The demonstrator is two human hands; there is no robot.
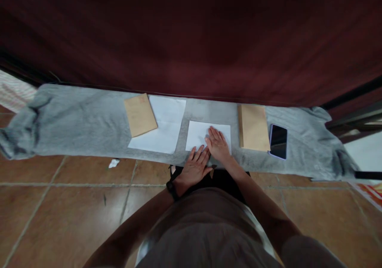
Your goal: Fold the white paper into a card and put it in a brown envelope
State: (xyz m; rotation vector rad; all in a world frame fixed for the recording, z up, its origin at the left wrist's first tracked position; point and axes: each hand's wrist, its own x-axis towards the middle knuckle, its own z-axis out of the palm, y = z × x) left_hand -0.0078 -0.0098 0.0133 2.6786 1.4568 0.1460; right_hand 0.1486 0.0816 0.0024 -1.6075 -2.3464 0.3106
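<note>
A small white sheet of paper [195, 132], perhaps folded, lies on the grey cloth in front of me. My right hand [218, 145] rests flat on its right part, fingers stretched out and pointing away. Along the near edge of the sheet, my left hand [195, 166] lies with its fingers spread, their tips on the paper. The two hands touch or nearly touch near the middle of that edge. Beneath my palms, part of the paper is hidden. Neither hand grips anything.
Larger white paper [168, 132] lies to the left, with a brown envelope [140, 114] over its corner. On the right are a stack of brown envelopes [255, 126] and a phone [278, 141]. Grey cloth [83, 120] covers the narrow surface. A dark red curtain [191, 41] hangs behind.
</note>
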